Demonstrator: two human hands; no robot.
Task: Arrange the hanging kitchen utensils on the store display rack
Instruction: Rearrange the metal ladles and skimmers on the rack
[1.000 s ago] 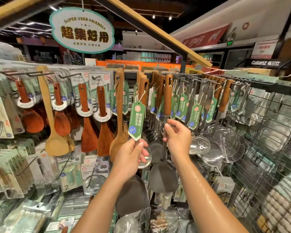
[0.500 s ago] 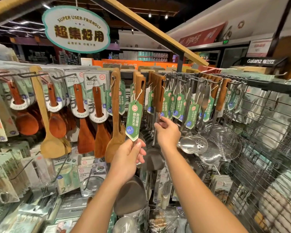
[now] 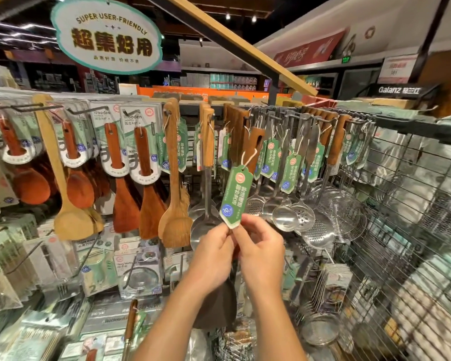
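1. Store shelves crowd behind the rack [image 3: 414, 157].
2. Both hands, left hand [image 3: 214, 256] and right hand [image 3: 262, 252], pinch the green tag [image 3: 236, 195] together.
3. It slants up from the fingertips toward the wooden handle [image 3: 254, 149], long axis near upright.
4. Steel ladles [image 3: 284, 217] hang just right.

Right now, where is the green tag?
The green tag sits centre frame, pinched between both hands, left hand and right hand, before the steel ladles.

Bare arms, bare hands.
My left hand [image 3: 214, 252] and right hand [image 3: 263, 252] wear no gloves, rings or watch; both my forearms are uncovered, no sleeves in view, with a slight sheen on the right one.
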